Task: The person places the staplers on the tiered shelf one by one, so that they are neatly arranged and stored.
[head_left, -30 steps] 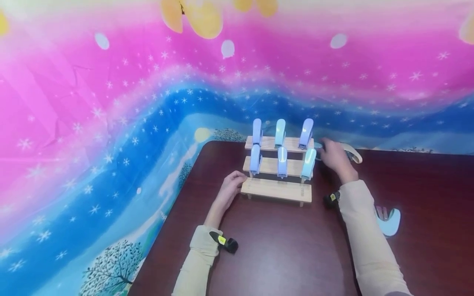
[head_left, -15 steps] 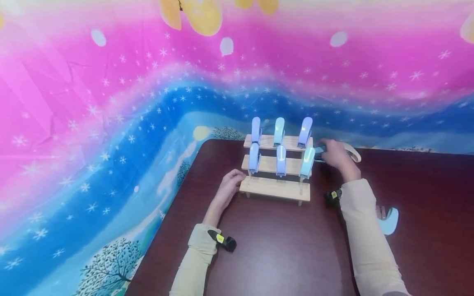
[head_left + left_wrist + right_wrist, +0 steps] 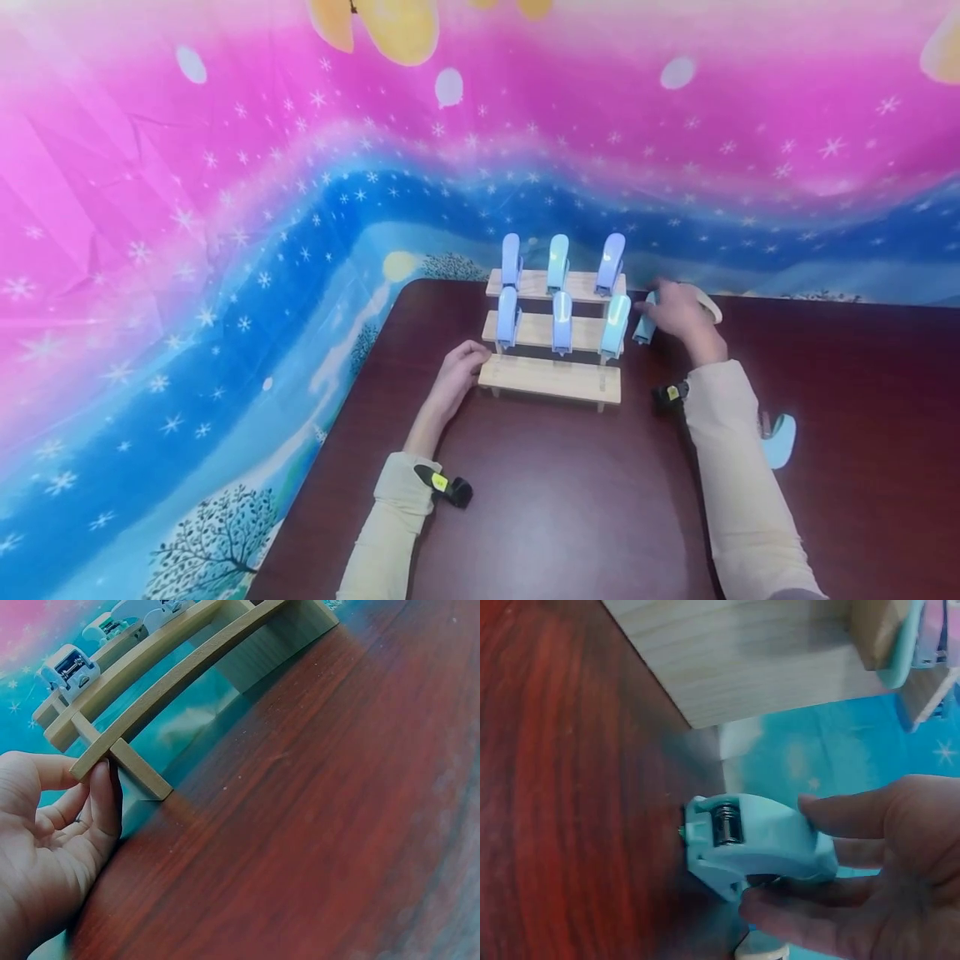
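My left hand pinches the left end of the lowest shelf of a three-tier wooden rack, thumb and finger at the board's corner in the left wrist view. To the right of the rack, my right hand grips a mint-green stapler, thumb on one side and fingers on the other. Its front end points toward the tabletop. Three staplers, two lilac and a mint one, stand on the top tier. The middle tier carries two lilac staplers and a mint one.
A cream stapler lies behind my right hand, partly hidden by it. Beside my right sleeve another mint stapler lies on the dark red table. A colourful printed cloth hangs along the table's back and left.
The mint stapler in my right hand has turned from lying sideways to pointing toward me, and now stands apart from the rack. My left hand keeps its hold. The head view has shifted slightly.
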Demonstrator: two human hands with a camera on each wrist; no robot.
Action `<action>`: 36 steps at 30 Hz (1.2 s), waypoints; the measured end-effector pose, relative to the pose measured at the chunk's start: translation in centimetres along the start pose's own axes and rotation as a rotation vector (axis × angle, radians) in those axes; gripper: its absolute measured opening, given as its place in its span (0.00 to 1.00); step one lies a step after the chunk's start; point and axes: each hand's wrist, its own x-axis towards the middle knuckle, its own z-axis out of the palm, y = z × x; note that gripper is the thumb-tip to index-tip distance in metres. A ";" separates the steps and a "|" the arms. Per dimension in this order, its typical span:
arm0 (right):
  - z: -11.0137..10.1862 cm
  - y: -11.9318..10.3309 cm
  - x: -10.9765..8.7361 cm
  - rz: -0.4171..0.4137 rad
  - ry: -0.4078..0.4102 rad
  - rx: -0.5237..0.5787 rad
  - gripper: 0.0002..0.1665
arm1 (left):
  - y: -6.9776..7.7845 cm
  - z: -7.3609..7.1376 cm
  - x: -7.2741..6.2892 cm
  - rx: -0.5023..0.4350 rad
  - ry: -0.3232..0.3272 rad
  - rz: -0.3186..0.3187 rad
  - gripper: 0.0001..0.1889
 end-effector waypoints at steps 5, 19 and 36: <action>0.0 0.0 -0.2 0.014 -0.013 -0.017 0.33 | 0.0 0.1 -0.1 0.016 0.007 -0.005 0.04; -1.6 -0.1 -2.3 -0.014 0.022 0.040 0.13 | 0.1 -0.2 -0.4 0.103 -0.060 0.001 0.14; -3.7 -2.5 -8.1 0.086 0.158 0.183 0.36 | -0.1 0.6 -0.6 0.048 0.029 0.033 0.09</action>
